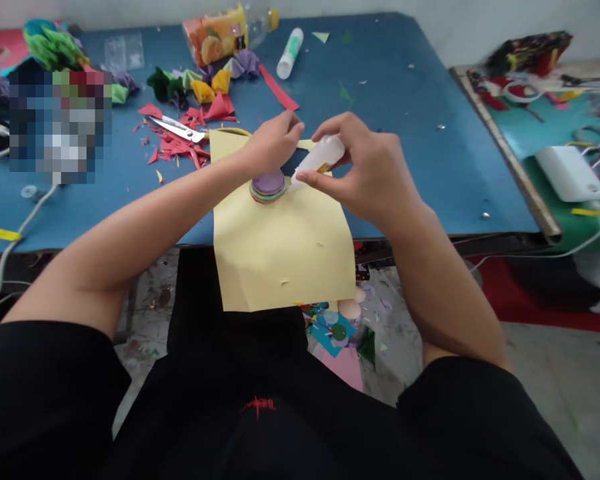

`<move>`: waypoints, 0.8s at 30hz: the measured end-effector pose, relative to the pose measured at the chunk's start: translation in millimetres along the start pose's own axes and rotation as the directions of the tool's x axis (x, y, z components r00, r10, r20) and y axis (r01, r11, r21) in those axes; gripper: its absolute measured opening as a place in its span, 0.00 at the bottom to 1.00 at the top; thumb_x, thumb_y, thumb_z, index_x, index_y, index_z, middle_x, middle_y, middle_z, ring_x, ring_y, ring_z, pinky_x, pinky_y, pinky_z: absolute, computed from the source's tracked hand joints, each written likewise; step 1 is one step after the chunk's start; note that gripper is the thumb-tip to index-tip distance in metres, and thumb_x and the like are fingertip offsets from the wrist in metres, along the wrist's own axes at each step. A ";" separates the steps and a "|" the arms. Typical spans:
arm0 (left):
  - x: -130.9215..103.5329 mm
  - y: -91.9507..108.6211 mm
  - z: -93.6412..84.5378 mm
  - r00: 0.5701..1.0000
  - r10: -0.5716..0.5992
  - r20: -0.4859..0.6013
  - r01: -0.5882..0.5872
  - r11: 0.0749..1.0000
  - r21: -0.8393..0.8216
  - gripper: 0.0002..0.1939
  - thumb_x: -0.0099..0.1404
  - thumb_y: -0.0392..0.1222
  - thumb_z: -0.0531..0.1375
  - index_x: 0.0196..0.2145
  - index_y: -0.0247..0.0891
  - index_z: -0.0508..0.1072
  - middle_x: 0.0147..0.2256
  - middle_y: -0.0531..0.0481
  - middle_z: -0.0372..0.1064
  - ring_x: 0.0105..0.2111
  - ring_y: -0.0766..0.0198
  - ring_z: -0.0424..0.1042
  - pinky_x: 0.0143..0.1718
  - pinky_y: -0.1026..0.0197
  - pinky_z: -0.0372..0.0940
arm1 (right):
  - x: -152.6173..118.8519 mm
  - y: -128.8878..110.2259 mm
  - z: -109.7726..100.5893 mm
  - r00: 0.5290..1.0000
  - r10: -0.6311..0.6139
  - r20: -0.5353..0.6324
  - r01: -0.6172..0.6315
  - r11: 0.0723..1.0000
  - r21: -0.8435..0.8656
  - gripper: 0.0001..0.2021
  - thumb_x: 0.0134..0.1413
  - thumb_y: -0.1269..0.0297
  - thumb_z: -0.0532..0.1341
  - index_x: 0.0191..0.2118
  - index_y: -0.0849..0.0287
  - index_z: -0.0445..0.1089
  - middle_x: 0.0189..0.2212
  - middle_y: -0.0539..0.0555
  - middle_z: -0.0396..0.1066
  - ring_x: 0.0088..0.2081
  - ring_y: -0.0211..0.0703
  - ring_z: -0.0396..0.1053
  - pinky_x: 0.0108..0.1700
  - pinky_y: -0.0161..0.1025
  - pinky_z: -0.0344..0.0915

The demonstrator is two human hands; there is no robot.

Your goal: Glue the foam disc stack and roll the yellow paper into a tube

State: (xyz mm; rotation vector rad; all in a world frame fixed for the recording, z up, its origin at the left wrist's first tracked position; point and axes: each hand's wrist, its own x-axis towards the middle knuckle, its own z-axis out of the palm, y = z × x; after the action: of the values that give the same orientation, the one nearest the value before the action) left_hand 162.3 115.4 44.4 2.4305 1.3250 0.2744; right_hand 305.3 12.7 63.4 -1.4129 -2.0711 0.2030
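Observation:
A white squeeze glue bottle (326, 153) is in my right hand (367, 163), thumb and fingers wrapped round it. Its nozzle tilts down to the left, close to a small stack of round coloured paper pieces (269, 188), purple on top. My left hand (275, 143) is just above and behind that stack, fingers curled together; what they hold, if anything, is hidden. Under both hands lies a sheet of yellow paper (285, 247), its near part hanging over the table edge toward my lap.
Silver scissors (180, 129) lie among red paper scraps (175, 148) to the left. Farther back are folded coloured paper pieces (205, 87), a juice bottle (220, 37) and a glue stick (290, 53). A white box with a cable (570, 173) rests on the right-hand table.

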 end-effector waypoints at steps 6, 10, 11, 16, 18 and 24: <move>-7.8 13.9 -2.3 0.977 -0.174 -0.126 0.186 0.978 0.093 0.30 0.61 0.47 0.46 0.61 0.39 0.58 0.58 0.44 0.62 0.59 0.45 0.55 0.59 0.44 0.50 | 6.0 3.5 4.7 1.000 -0.014 0.004 0.014 1.000 0.010 0.18 0.49 0.52 0.66 0.43 0.51 0.65 0.36 0.53 0.74 0.35 0.48 0.71 0.41 0.45 0.66; -3.5 1.4 2.2 0.963 -0.257 -0.079 0.255 0.966 -0.033 0.35 0.58 0.50 0.46 0.63 0.41 0.52 0.57 0.47 0.63 0.57 0.46 0.57 0.57 0.46 0.53 | 6.6 1.4 4.2 1.000 -0.013 0.016 0.013 1.000 0.002 0.18 0.49 0.51 0.66 0.43 0.50 0.65 0.36 0.53 0.74 0.35 0.49 0.72 0.41 0.45 0.67; -2.7 -2.8 2.3 0.961 -0.263 -0.082 0.260 0.964 -0.047 0.34 0.60 0.48 0.45 0.63 0.41 0.51 0.57 0.48 0.62 0.57 0.49 0.58 0.56 0.48 0.54 | 6.2 0.9 3.9 1.000 -0.007 0.022 0.007 1.000 0.004 0.18 0.48 0.51 0.66 0.43 0.50 0.65 0.36 0.53 0.74 0.35 0.49 0.72 0.41 0.46 0.67; -6.9 -16.9 -5.8 0.964 -0.181 -0.193 0.196 0.978 0.064 0.25 0.67 0.40 0.41 0.60 0.32 0.56 0.57 0.43 0.61 0.56 0.55 0.56 0.56 0.51 0.54 | 7.1 -1.8 3.4 0.997 0.003 0.073 -0.004 1.000 0.013 0.18 0.48 0.50 0.66 0.44 0.48 0.65 0.35 0.52 0.75 0.34 0.49 0.72 0.39 0.46 0.68; -13.2 -19.2 -13.9 0.971 -0.144 -0.190 0.170 0.976 0.134 0.23 0.69 0.41 0.41 0.57 0.35 0.60 0.57 0.47 0.61 0.56 0.55 0.56 0.55 0.50 0.55 | 9.8 -2.8 3.4 0.996 -0.015 0.086 0.016 1.000 -0.009 0.18 0.48 0.52 0.66 0.44 0.48 0.66 0.35 0.51 0.75 0.34 0.49 0.72 0.40 0.46 0.68; -89.4 -2.4 -26.1 0.972 -0.035 -0.234 0.132 0.902 0.411 0.21 0.70 0.41 0.42 0.46 0.34 0.72 0.46 0.39 0.69 0.46 0.49 0.68 0.42 0.50 0.64 | 18.0 -1.1 3.4 0.993 -0.057 0.102 0.066 0.995 -0.079 0.17 0.49 0.57 0.65 0.46 0.47 0.65 0.36 0.51 0.74 0.36 0.51 0.72 0.42 0.48 0.67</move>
State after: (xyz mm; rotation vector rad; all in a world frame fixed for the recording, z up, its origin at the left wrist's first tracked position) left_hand 103.3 47.1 67.5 2.7492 1.7395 0.2622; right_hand 298.2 28.9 68.4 -1.4107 -2.2242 0.1678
